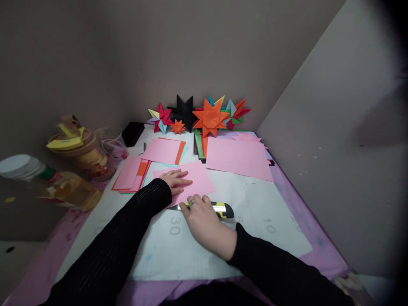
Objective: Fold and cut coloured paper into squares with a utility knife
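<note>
A pink sheet of paper (200, 176) lies in the middle of the white mat (159, 259). My left hand (175, 181) rests flat on its left part, fingers stretched out. Along the sheet's near edge lies a yellow-and-black utility knife (227, 210), with my right hand (205, 223) closed over its middle. The knife's blade end points left, close by or against the paper; my fingers hide part of the handle. Just beyond my left hand is a stack of pink, orange and blue paper (164, 149). Another paper stack (127, 174) sits left of it.
Folded paper stars, including a large orange one (211, 117) and a black one (185, 111), stand at the back wall. A big pink sheet (239, 157) lies at right. On the left are a bottle (70, 189), a lidded cup (86, 155) and a black phone-like object (133, 134).
</note>
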### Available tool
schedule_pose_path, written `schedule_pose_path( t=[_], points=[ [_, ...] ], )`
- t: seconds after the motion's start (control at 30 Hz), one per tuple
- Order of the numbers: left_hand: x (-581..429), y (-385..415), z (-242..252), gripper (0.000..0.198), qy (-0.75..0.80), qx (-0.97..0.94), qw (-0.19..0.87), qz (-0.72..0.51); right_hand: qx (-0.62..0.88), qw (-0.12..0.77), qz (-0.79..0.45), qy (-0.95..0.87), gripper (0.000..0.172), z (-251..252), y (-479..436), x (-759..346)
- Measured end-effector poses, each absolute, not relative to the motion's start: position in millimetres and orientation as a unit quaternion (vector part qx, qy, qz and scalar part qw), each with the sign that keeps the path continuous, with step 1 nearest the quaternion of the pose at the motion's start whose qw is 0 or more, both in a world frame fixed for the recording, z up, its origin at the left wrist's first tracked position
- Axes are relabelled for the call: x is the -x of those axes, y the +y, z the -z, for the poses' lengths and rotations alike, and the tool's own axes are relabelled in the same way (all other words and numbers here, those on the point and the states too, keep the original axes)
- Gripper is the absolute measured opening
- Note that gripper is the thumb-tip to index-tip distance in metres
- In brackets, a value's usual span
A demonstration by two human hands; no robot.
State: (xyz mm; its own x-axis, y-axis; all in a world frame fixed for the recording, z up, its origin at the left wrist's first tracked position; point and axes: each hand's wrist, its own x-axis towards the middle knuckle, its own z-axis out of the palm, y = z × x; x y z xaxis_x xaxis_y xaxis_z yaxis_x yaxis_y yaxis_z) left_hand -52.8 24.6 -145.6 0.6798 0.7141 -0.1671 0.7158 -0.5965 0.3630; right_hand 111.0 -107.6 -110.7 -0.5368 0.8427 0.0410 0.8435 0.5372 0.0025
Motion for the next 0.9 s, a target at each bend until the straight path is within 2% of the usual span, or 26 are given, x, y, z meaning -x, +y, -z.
schedule_pose_path(
  t=[0.9],
  points=[
    [52.0,20.9,143.0,0.044,0.398,-0.895,0.201,0.004,0.444,0.033,-0.007,-0.896,0.024,111.7,-116.4,-96.3]
  ],
)
